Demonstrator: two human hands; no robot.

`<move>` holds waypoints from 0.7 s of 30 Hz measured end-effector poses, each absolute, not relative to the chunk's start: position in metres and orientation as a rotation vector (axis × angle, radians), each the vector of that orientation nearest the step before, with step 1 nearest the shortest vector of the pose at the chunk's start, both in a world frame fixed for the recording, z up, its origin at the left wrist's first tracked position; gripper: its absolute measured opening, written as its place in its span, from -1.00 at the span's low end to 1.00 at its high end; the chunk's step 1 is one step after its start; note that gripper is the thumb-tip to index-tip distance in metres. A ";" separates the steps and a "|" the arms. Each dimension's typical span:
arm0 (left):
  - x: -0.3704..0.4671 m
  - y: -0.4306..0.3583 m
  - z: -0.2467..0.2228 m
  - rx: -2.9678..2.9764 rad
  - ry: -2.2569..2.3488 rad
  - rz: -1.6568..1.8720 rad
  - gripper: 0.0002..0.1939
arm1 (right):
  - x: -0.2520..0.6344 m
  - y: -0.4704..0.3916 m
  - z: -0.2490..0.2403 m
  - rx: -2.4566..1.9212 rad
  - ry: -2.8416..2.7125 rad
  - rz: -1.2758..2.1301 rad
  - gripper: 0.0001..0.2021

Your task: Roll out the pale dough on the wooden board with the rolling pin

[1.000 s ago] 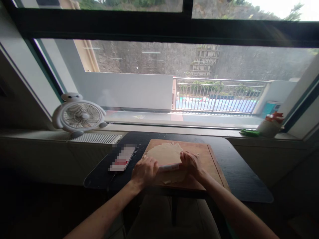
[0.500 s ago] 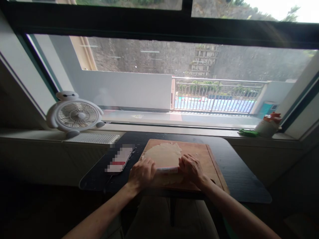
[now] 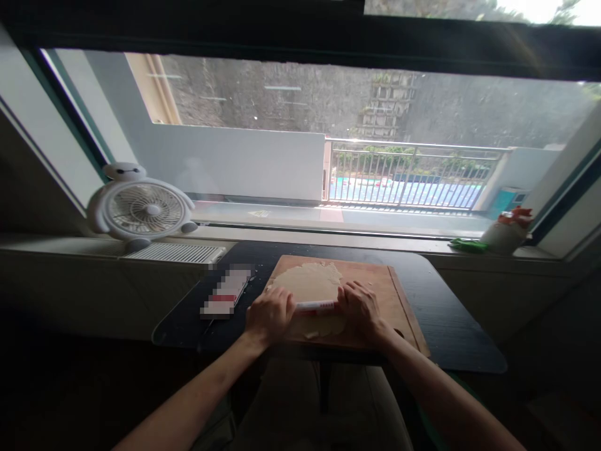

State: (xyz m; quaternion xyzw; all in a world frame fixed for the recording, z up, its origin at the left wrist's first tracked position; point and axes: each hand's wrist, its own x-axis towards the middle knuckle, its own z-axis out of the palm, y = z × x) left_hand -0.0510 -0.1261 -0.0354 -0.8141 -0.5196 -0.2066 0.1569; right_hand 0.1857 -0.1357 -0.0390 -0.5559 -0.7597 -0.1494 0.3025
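Observation:
A flat, ragged-edged sheet of pale dough (image 3: 307, 280) lies on a wooden cutting board (image 3: 387, 300). Across its near part rests a rolling pin (image 3: 315, 306), its visible middle white with red print. My left hand (image 3: 271, 313) is closed around the pin's left end, and my right hand (image 3: 360, 307) around its right end. Both ends are hidden under the fingers. Some dough shows on the near side of the pin, with a small folded scrap close to the board's front edge.
The board stands on a dark folding-type table (image 3: 451, 326). A phone-like object, blurred out (image 3: 226, 293), lies left of the board. On the sill are a white fan (image 3: 151, 210), a pale container (image 3: 504, 235) with an orange top, and a green item (image 3: 468, 245). A large window is ahead.
Both hands and the rolling pin have moved slightly away from me over the dough. The camera view has tilted a little downward.

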 end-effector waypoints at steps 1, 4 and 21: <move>-0.051 -0.126 -0.035 -2.335 -1.494 -0.591 -0.67 | 0.186 -0.136 -0.039 -1.481 -2.009 -0.394 -0.70; -0.052 -0.127 -0.034 -2.344 -1.497 -0.583 -0.65 | 0.186 -0.135 -0.038 -1.489 -2.005 -0.387 -0.68; -0.048 -0.101 -0.023 -2.352 -1.507 -0.598 -0.64 | 0.190 -0.096 -0.039 -1.654 -1.886 -0.428 -0.60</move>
